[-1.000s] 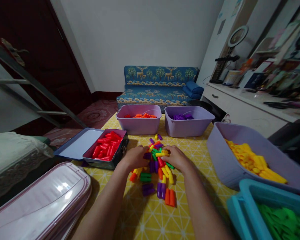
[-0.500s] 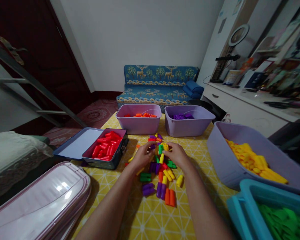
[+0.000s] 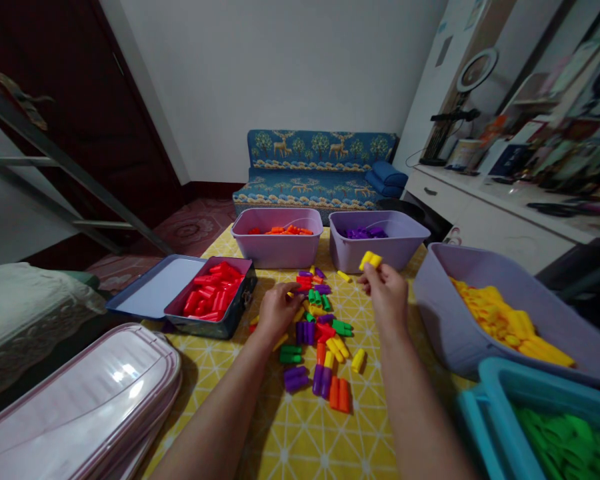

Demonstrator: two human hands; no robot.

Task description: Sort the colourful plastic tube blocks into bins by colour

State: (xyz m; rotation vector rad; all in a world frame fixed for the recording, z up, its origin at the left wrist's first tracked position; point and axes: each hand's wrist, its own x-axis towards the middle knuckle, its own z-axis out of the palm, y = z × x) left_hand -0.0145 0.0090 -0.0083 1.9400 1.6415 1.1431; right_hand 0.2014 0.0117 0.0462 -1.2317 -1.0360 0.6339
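My right hand point(image 3: 387, 291) is raised at the right of the pile, its thumb and fingers pinching a yellow plastic building block point(image 3: 371, 260) made of joined tubes. My left hand point(image 3: 279, 309) is low at the pile's left side with its fingers curled in among the pieces; what the fingertips hold, if anything, is hidden. Between the hands lie mixed pieces: green blocks point(image 3: 319, 299), a purple block point(image 3: 305, 333) and yellow blocks point(image 3: 338, 349). Closer to me are an orange block point(image 3: 339, 394), another purple block point(image 3: 297, 379) and a single yellow piece point(image 3: 359, 361).
Colour-sorted containers ring the yellow tablecloth point(image 3: 300, 440): a tin point(image 3: 230, 327) of red pieces, a lilac bin point(image 3: 280, 252) of orange, another lilac bin point(image 3: 375, 255) of purple, a large bin point(image 3: 445, 320) of yellow, and a turquoise bin point(image 3: 497, 413) of green. Stacked lids point(image 3: 80, 407) lie left.
My right hand has moved right and up, away from the pile, carrying the yellow building block. My left hand has shifted slightly left and down. A yellow piece now shows near the purple bin.
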